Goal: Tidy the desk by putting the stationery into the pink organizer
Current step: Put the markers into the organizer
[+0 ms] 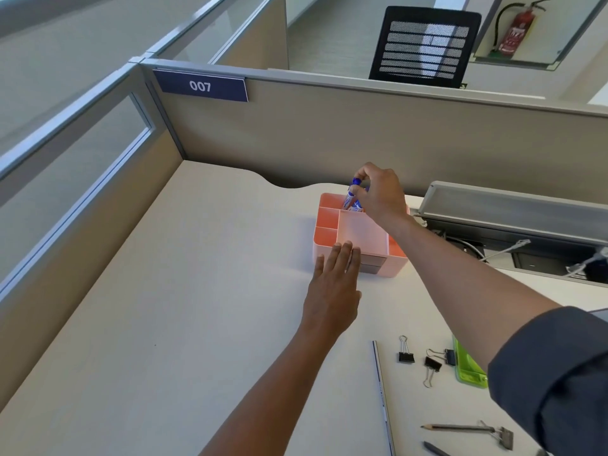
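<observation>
I see the right hand (378,192) with fingertips pinched on the cap end of a blue marker (352,195), standing in a rear compartment of the pink organizer (358,235). The left hand (334,284) has straight fingers, slightly apart, touching the organizer's front edge. The partition label (201,85) reads "007". Marker print is illegible.
</observation>
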